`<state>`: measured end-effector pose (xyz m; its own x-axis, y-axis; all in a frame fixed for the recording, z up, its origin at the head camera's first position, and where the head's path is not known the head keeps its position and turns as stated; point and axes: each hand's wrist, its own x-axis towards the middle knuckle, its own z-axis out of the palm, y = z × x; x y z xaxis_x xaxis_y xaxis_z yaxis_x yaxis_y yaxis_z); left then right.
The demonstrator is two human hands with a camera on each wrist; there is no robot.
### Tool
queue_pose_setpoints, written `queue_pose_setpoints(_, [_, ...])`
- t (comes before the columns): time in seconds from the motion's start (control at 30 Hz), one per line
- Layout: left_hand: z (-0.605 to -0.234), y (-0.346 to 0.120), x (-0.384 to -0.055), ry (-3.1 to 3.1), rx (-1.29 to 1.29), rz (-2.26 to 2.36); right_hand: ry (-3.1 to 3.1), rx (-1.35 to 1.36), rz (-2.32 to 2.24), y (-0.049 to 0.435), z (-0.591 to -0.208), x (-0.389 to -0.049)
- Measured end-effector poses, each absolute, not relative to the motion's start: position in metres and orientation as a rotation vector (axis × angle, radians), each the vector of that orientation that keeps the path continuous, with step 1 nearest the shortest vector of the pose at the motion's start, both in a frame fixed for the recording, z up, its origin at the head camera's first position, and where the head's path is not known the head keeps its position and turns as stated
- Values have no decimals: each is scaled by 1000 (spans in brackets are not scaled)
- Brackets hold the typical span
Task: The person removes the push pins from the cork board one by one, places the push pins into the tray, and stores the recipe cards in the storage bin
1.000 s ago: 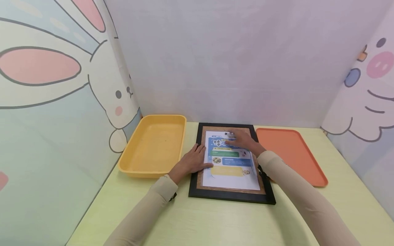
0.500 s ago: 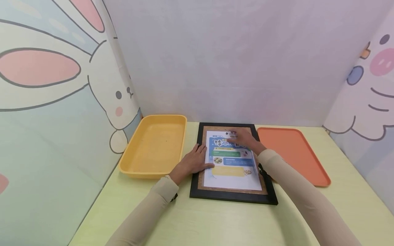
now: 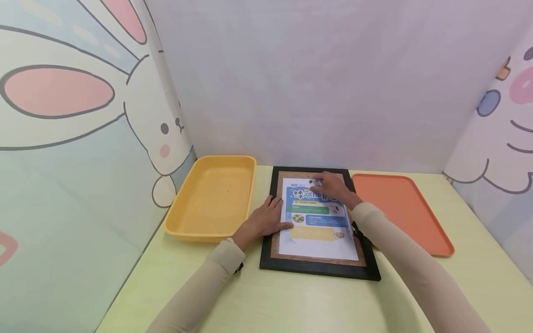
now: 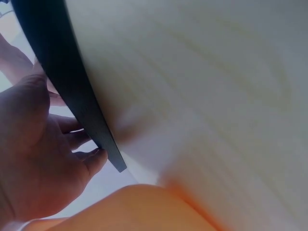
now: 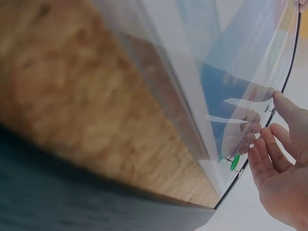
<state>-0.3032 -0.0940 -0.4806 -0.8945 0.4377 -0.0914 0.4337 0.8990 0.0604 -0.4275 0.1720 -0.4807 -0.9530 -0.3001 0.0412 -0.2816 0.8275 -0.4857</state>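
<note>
A black-framed cork board [image 3: 319, 272] lies on the table, bearing a printed poster [image 3: 322, 249]. My left hand [image 3: 266, 218] rests on the board's left edge, fingers over the black frame and thumb on the poster. In the left wrist view its fingertips touch that black frame [image 4: 79, 91]. Over the poster's top edge is my right hand [image 3: 333, 187], fingers bent, with thumb and forefinger apart. In the right wrist view a small pin [image 5: 267, 109] stands between them, and a green push pin [image 5: 235, 162] sits below the fingers. A glossy surface there reflects the hand.
Left of the board stands a deep yellow tray [image 3: 179, 236]. A flat orange tray [image 3: 399, 203] lies to the right, partly behind the right sleeve. Behind the table rises a pale backdrop [image 3: 308, 92], with cartoon-printed side walls.
The right hand has shifted slightly at the poster's top, and more of the title lettering shows. The left hand keeps its place. Everything sits a little further right in the head view.
</note>
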Motion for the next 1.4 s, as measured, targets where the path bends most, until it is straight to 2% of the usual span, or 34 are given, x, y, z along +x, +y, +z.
queue_pose_setpoints(0.33, [-483, -93, -305, 2967, 675, 44, 2966, -487, -812, 169, -482, -435])
queue_pose_setpoints(1.4, [-481, -90, -305, 2954, 643, 13, 2914, -299, -1005, 164, -480, -441])
